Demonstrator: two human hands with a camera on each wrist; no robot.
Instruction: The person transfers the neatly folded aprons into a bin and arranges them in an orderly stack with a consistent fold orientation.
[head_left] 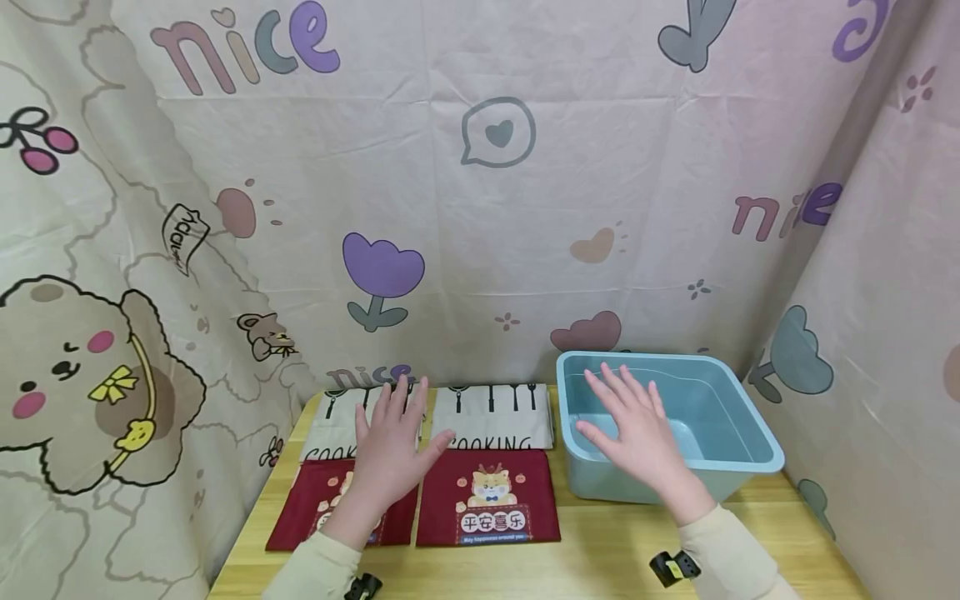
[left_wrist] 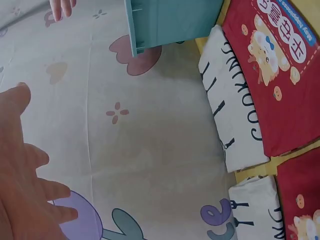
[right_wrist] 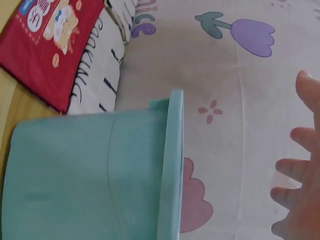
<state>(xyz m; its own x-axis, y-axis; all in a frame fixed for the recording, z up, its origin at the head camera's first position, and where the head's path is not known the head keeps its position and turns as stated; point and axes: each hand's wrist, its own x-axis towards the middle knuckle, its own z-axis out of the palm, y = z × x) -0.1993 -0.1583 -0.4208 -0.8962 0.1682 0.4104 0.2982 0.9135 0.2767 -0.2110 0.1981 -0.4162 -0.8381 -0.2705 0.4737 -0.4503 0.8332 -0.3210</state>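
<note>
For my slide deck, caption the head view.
Left hand spread above red cloths and white cloths, right hand spread above a blue bin.

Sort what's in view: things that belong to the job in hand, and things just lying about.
Likely in the job, being nearest the left hand and right hand:
two red dog-print cloths
two folded white COOKING-print cloths
blue plastic bin

Just around:
wood-grain table
printed curtains
wrist cameras

Two flat red cloths [head_left: 489, 498] before two white cloths [head_left: 491, 418], upright blue bin [head_left: 611, 477] alongside
</note>
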